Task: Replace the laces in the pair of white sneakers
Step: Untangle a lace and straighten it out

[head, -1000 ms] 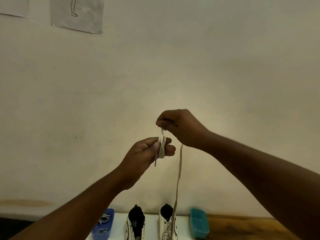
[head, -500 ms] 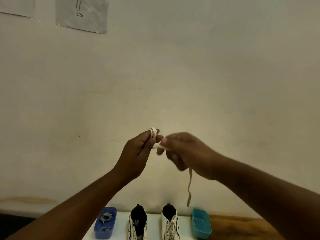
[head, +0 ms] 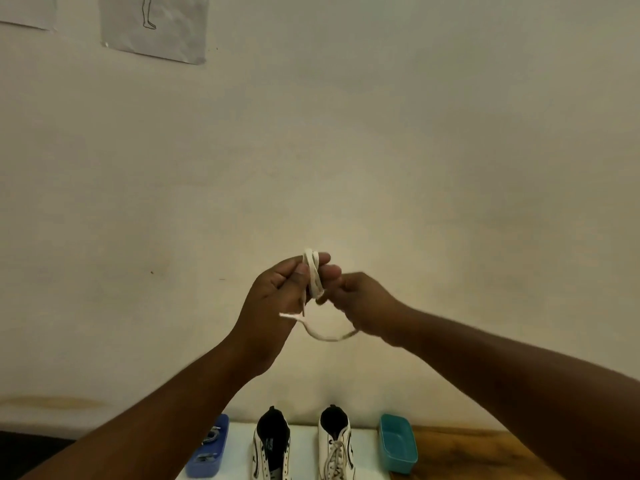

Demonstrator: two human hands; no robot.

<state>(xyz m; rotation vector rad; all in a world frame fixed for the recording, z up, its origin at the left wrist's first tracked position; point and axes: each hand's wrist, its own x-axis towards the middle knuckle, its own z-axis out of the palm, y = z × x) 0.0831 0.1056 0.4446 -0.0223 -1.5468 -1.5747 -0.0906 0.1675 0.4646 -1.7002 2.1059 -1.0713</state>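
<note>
Both hands are raised in front of the wall. My left hand (head: pixel 277 292) holds a white shoelace (head: pixel 314 275) wound in loops round its fingers. My right hand (head: pixel 363 303) pinches the same lace just beside the coil, and a short slack tail (head: pixel 329 337) curves below between the hands. At the bottom stand two white sneakers: the left sneaker (head: pixel 272 448) shows no lace, the right sneaker (head: pixel 336 448) is laced.
A blue box (head: pixel 209 452) with small items stands left of the sneakers, a teal box (head: pixel 397 445) to their right. The sneakers stand on a white mat (head: pixel 304 455) on a wooden table (head: pixel 467 452). Paper sheets (head: pixel 156 26) hang on the wall.
The long hanging tail of the lace has been wound up; only a short slack loop is left. My right hand came down from above the left to beside it.
</note>
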